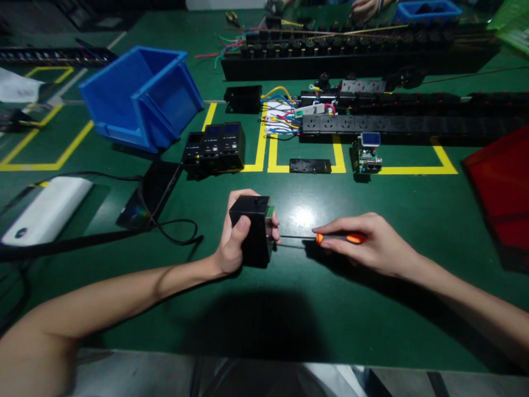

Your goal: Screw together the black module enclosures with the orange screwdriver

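Nearest the camera, two bare forearms reach in over the pale table edge onto a green work mat (339,309). The left hand (233,242) is wrapped around a small black module (253,231), thumb across its near face and fingers curled behind it, holding it upright with a green connector edge showing at its top right corner. Just to its right, the right hand (372,245) is closed lightly around an orange-handled screwdriver (343,238); the thin shaft lies level and its tip meets the module's right side.

Beyond the left hand sits a cluster of black meter units (215,148), and farther to its left a blue bin (142,96) tipped on its side, a white device (47,209) and black cables (165,220). Beyond the right hand lie a flat black plate (309,165), a small circuit unit (367,154), and long black power strips (413,124) with coloured wires (281,113), inside yellow tape lines. A red tray (502,187) lies to its right. At the far edge another person's hand (366,8) shows in the dim room.
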`<state>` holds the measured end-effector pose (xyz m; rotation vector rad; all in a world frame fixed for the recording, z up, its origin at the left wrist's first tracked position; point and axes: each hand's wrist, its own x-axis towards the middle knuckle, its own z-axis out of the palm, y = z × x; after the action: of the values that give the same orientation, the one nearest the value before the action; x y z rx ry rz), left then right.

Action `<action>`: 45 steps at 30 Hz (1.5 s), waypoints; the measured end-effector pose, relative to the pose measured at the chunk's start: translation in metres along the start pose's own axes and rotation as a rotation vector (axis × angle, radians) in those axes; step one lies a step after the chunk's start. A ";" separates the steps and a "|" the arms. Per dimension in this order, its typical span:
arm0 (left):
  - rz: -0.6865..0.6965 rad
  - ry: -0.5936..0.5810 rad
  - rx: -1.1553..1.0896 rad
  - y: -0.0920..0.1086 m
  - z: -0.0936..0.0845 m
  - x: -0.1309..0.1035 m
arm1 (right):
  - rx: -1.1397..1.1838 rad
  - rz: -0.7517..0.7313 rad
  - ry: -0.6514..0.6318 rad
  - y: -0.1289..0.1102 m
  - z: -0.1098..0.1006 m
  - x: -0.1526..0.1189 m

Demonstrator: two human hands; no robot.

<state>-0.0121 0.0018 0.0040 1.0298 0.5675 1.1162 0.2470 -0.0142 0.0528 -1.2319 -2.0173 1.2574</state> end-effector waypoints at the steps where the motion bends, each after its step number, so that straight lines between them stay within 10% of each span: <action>1: -0.011 0.003 -0.013 0.000 0.000 0.001 | -0.128 -0.151 0.017 0.002 -0.001 -0.001; 5: -0.043 0.007 -0.045 0.001 0.001 0.002 | -0.673 -0.654 0.037 0.010 -0.007 -0.005; 9: -0.053 0.002 -0.029 0.002 0.002 0.003 | -0.827 -0.768 0.060 0.014 -0.011 -0.005; 18: 0.001 -0.018 0.008 0.000 0.002 -0.001 | 0.366 0.332 -0.089 0.000 -0.011 0.009; 23: 0.091 -0.108 0.059 -0.004 -0.001 -0.004 | 0.611 0.509 -0.198 0.006 -0.005 0.011; 29: 0.122 -0.140 0.079 -0.004 -0.002 -0.003 | 0.332 0.258 -0.147 0.009 0.003 0.003; 37: 0.007 -0.065 0.019 -0.002 -0.001 0.000 | -0.953 -0.916 0.110 0.017 -0.007 -0.007; 41: -0.028 -0.068 0.018 0.000 0.000 0.000 | -0.932 -0.908 0.151 0.018 -0.006 -0.007; 45: -0.038 -0.032 0.013 0.002 0.002 0.000 | -0.289 -0.433 0.175 0.009 0.000 -0.002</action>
<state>-0.0114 0.0016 0.0061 1.0422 0.5670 1.0623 0.2523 -0.0138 0.0451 -0.9118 -2.2278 0.6506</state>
